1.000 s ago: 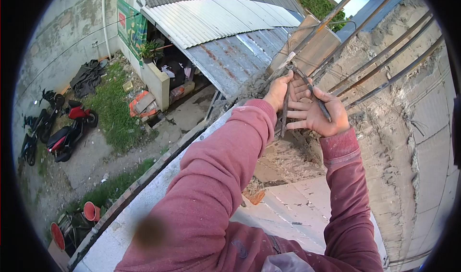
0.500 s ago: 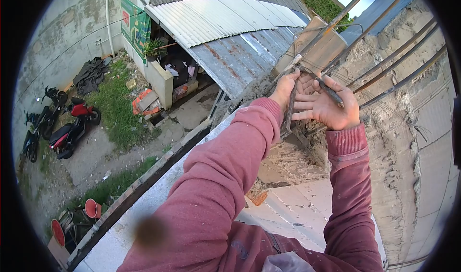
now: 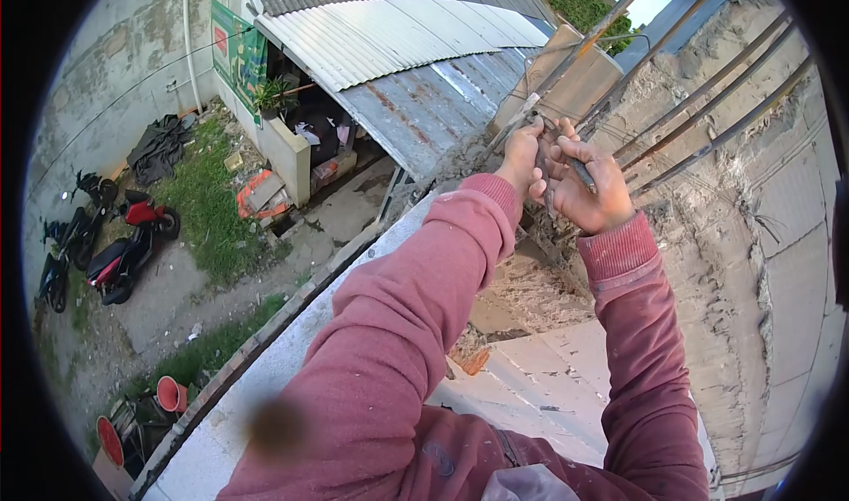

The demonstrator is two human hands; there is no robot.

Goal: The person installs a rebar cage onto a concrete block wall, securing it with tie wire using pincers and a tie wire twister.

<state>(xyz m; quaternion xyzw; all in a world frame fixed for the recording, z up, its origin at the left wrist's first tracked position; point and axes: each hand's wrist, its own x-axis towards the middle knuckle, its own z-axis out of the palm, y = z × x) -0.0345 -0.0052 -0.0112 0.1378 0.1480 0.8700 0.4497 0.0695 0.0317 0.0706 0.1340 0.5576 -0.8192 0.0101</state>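
- We have both hands up at the bars: the left hand [image 3: 522, 158] sits closed at the spot where the rebar [image 3: 707, 103] leaves the rough concrete [image 3: 707, 227], and the right hand [image 3: 591, 190] is fisted tight round the dark handles of the pincers [image 3: 579, 172].
- The pincers' head is hidden between our fingers, right up against the nearest bar, so we cannot tell if the tie wire is in the bite or how far it is twisted.
- Our judgement is that a tie is being cinched here, so we want the squeeze firm but short of cutting; a hard clamp would likely nip thin wire through.
- We should turn from the wrist with the tool pulled lightly away from the bar, so the twist lies snug and flat.
- The left hand is best kept steadying the bar and wire, its fingertips clear of the head.
- We are leaning over the ledge [image 3: 292, 342] with a yard far below, where motorbikes [image 3: 115, 244] stand on the ground and a tin roof [image 3: 416, 50] lies under our arms.
- A slip of the tool would send it down there, so we keep the handles well inside the palm and our weight back from the edge.
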